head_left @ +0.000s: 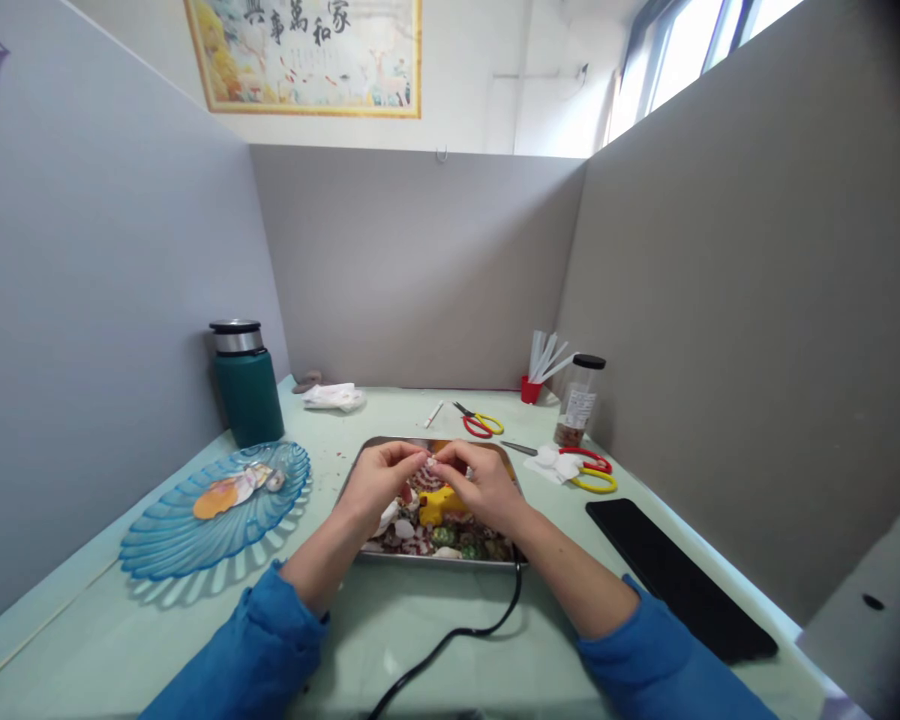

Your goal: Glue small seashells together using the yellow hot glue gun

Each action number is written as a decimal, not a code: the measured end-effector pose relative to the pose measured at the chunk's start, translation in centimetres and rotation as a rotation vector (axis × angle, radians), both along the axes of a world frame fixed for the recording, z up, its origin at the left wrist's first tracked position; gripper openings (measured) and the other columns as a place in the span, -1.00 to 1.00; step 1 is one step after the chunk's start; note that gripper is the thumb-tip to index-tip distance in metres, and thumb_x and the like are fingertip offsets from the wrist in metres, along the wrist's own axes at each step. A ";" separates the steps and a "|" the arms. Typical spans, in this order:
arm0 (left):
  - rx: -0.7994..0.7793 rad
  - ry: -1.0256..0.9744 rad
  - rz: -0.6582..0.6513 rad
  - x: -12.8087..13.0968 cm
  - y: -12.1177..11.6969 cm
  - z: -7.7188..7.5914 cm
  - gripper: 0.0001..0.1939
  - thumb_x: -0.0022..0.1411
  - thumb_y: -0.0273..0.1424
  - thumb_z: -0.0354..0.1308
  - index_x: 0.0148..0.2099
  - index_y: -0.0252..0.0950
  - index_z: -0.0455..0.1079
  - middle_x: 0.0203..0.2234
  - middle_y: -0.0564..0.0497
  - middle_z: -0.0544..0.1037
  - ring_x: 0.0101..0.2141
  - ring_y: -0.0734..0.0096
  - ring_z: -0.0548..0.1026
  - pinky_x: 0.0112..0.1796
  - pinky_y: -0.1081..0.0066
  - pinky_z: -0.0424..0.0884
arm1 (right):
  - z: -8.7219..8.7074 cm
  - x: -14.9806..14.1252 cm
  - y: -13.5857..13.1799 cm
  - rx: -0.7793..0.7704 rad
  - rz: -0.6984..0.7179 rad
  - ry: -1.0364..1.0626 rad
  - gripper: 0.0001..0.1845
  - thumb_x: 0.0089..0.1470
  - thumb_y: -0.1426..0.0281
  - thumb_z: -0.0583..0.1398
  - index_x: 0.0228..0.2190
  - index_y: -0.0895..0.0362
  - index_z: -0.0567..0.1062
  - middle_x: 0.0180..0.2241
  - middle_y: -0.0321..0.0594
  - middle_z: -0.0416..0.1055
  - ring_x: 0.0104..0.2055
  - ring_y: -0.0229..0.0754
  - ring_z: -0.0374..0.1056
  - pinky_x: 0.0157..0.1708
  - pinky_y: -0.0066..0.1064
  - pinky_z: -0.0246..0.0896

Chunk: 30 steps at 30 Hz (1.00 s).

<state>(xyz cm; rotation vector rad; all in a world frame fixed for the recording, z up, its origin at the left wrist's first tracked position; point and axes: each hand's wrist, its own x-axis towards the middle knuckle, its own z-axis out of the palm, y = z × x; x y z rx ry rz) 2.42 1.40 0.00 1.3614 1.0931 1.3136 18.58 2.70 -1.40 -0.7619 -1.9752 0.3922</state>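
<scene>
**Small pale piece pinched over a tray of shells**

The piece, at the center of the workspace, is too small to show which way it points or how its long axis runs. A pale green table bears the tray, with a scalloped blue plate and a teal bottle at left. Gray partitions enclose it beneath a gold-bordered poster. The piece sits between the fingertips of the left hand and right hand, thumbs and forefingers pinching it from either side, above a yellow object among the shells.
</scene>
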 end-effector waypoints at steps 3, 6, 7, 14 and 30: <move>-0.003 0.010 -0.005 0.0 0.1 -0.2 -0.74 -0.06 -0.28 0.26 -0.39 -0.41 0.45 -0.62 0.06 0.45 -0.73 0.64 0.25 -0.70 0.56 0.18 | -0.1 0.1 0.1 0.048 0.006 -0.019 -0.84 0.11 0.34 0.12 -0.42 0.15 0.45 -0.49 -0.27 0.41 -0.47 -0.29 0.27 -0.44 -0.49 0.14; 0.006 0.017 0.006 0.0 0.2 -0.3 -0.73 -0.07 -0.28 0.26 -0.40 -0.41 0.45 -0.61 0.05 0.45 -0.72 0.63 0.26 -0.70 0.56 0.19 | -0.2 0.1 0.2 0.100 0.000 -0.037 -0.84 0.11 0.35 0.12 -0.40 0.16 0.46 -0.48 -0.25 0.41 -0.45 -0.28 0.27 -0.41 -0.48 0.15; 0.005 0.007 0.007 0.0 0.2 -0.3 -0.73 -0.08 -0.28 0.27 -0.40 -0.41 0.45 -0.61 0.05 0.46 -0.72 0.63 0.25 -0.70 0.56 0.19 | -0.2 0.1 0.2 0.109 0.000 -0.038 -0.83 0.12 0.34 0.12 -0.41 0.16 0.46 -0.48 -0.24 0.42 -0.44 -0.28 0.27 -0.41 -0.48 0.15; -0.012 -0.244 -0.092 -0.3 0.0 0.2 -0.75 -0.01 -0.30 0.25 -0.32 -0.38 0.44 -0.82 0.24 0.21 -0.78 0.73 0.00 -0.62 0.53 0.28 | -0.2 0.0 0.2 0.025 -0.067 -0.016 -0.75 0.06 0.27 0.17 -0.22 0.14 0.43 -0.51 -0.31 0.39 -0.50 -0.30 0.25 -0.46 -0.51 0.11; 0.019 -0.063 -0.072 -0.3 0.1 0.0 -0.71 -0.01 -0.21 0.22 -0.39 -0.37 0.38 -0.84 0.25 0.14 -0.77 0.65 0.05 -0.64 0.50 0.25 | -0.1 0.2 0.5 0.006 -0.059 -0.056 -0.71 0.16 0.28 0.05 -0.51 0.15 0.40 -0.58 -0.33 0.28 -0.52 -0.32 0.17 -0.50 -0.51 0.00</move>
